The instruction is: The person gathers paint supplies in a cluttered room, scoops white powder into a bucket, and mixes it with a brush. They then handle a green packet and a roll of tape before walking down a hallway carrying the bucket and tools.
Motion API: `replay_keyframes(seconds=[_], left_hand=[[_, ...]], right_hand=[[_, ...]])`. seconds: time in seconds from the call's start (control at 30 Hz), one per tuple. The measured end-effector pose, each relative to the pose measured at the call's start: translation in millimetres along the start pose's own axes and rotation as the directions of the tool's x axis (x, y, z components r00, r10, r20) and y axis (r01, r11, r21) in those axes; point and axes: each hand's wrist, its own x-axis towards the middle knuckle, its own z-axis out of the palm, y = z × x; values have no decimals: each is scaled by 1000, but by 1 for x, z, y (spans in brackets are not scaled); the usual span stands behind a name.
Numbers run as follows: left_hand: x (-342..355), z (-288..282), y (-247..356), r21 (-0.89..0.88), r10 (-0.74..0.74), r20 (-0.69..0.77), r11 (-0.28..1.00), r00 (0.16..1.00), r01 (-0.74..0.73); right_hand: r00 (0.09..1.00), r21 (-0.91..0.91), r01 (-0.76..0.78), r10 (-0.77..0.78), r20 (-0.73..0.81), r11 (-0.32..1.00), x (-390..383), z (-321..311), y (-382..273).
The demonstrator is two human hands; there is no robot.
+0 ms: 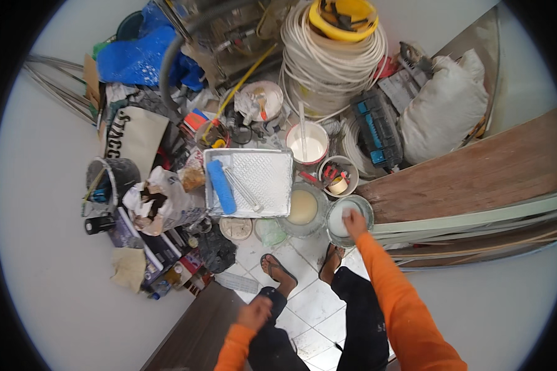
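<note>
My right hand (354, 224), at the end of an orange sleeve, reaches over a round bucket (365, 207) with whitish liquid inside. Its fingers point down and are drawn together; what they hold, if anything, is hidden. Above my left knee, my left hand (255, 313) is smeared by motion and touches nothing that I can see. Beside the bucket stands another tub (315, 228) of cream-coloured liquid. A white-coated paint tray (266, 170) lies to the left, with a blue paint roller (221, 187) resting in it.
Behind the tray are a bucket of white paint (314, 143) with a stick in it, and a small bucket of tools (351, 174). Long boards (470, 170) lean at the right. A cable coil (334, 74), a white sack (442, 108) and a torn bag (167, 201) crowd around.
</note>
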Motion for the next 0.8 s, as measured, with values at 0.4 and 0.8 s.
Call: replay_keyframes(seconds=[0.4,0.8], left_hand=[[194,-40,21,573,480,-68,737,875,-360],[164,-34,-7,714,502,-165,655,849,-249]], right_hand=[[920,-302,294,-354,-168,907,350,54,-79],[784,-281,475,-546,-294,834,331,49,-83]])
